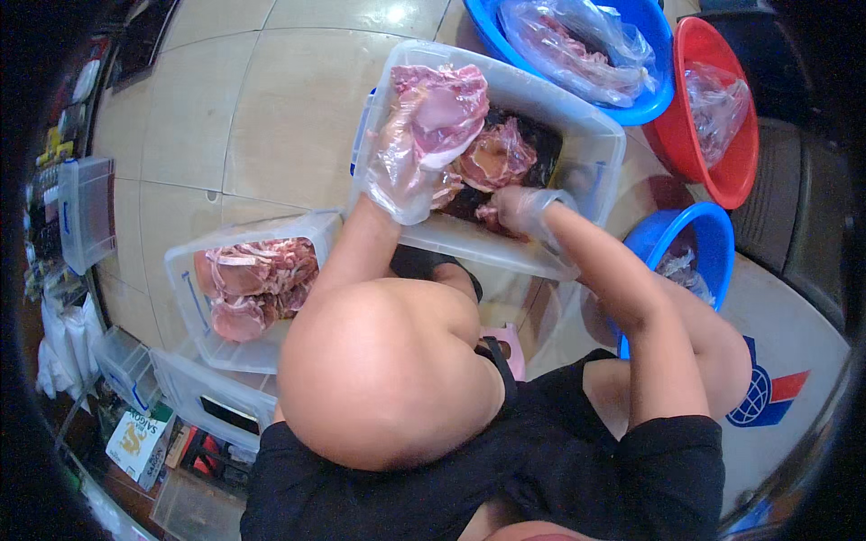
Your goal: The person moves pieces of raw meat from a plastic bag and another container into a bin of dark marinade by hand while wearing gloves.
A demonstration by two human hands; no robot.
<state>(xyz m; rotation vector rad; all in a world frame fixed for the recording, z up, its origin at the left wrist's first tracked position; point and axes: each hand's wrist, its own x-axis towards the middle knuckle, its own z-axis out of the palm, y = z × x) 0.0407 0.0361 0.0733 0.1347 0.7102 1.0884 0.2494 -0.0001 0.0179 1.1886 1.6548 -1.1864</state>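
Observation:
A clear plastic glove covers my left hand [399, 172], which holds a raw pork chop [450, 111] with a pale fat edge at the left end of a translucent plastic tub [592, 122]. Dark liquid [467, 203] lies in the bottom of this tub. Another slice of meat [497, 155], coated in brown marinade, rests in the liquid between my hands. My right hand [524, 209], also gloved, reaches low into the tub with its fingers closed around a small end of meat [488, 214]. The rest of that piece is hidden.
Left of my legs stands a second translucent tub [183, 297] with stacked raw meat slices [257, 277]. A blue basin [659, 101] and a red basin [737, 182] hold bagged meat. Another blue basin [717, 270] sits by my right knee. A phone [230, 414] lies on a plastic lid [193, 389].

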